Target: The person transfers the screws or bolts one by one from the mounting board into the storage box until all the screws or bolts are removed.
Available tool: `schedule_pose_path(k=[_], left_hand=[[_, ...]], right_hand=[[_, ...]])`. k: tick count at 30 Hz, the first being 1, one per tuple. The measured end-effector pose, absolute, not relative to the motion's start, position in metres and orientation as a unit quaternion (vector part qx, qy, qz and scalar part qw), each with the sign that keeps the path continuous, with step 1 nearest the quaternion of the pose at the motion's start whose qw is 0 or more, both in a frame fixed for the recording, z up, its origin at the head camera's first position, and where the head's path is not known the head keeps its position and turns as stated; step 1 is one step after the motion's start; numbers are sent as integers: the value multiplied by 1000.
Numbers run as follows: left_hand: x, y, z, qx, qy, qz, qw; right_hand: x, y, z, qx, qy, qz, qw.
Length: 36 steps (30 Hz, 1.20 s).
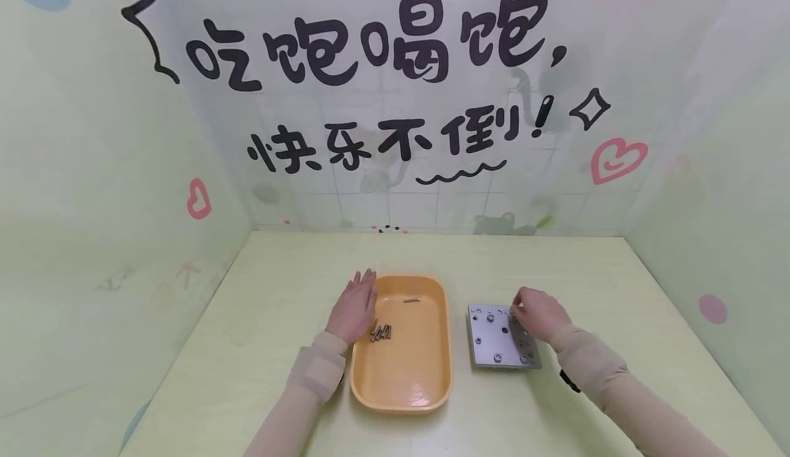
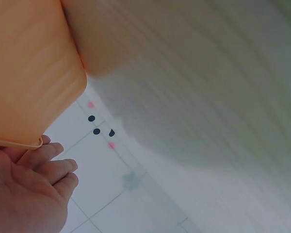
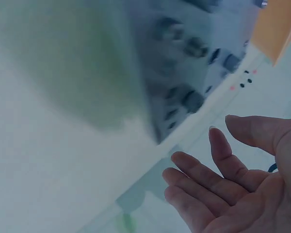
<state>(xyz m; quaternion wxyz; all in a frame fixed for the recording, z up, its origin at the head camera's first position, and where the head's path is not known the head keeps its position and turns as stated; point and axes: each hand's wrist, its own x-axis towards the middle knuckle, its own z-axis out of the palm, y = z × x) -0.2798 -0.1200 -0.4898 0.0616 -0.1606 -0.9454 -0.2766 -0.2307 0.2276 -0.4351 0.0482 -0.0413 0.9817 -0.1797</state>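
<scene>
My left hand (image 1: 353, 309) rests along the left rim of an orange tray (image 1: 401, 405), fingers fairly straight; in the left wrist view this hand (image 2: 34, 189) touches the outside of the tray (image 2: 34, 63). Several small screws (image 1: 380, 332) lie in the tray's left part, and a single screw (image 1: 411, 300) near its far end. To the right is a grey metal plate (image 1: 487, 333) with holes and round fasteners. Over its far right corner is my right hand (image 1: 540, 314). The right wrist view shows this hand (image 3: 233, 179) beside the plate (image 3: 155, 82), thumb and index finger slightly apart, holding nothing visible.
The pale table (image 1: 284, 265) is enclosed by light printed walls at the back (image 1: 345, 203) and both sides. A strip of table separates tray and plate. A small dark object (image 1: 570, 381) shows under the right forearm.
</scene>
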Motion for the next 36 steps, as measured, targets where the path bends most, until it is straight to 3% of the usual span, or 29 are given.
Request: schedule_pose_path(k=[11,29,36], left_hand=[[-282,-119,-492,-156,-948,-273,52],[-283,-120,-491,-164,-946,-271,63],[-283,-119,-493,-164,-946,-272,61]], right_hand=[[-202,258,-446,-33,980,-192,35],[-184,247,-461,2,969,-237,72],[-181,245,-463,-5,970,-234,60]])
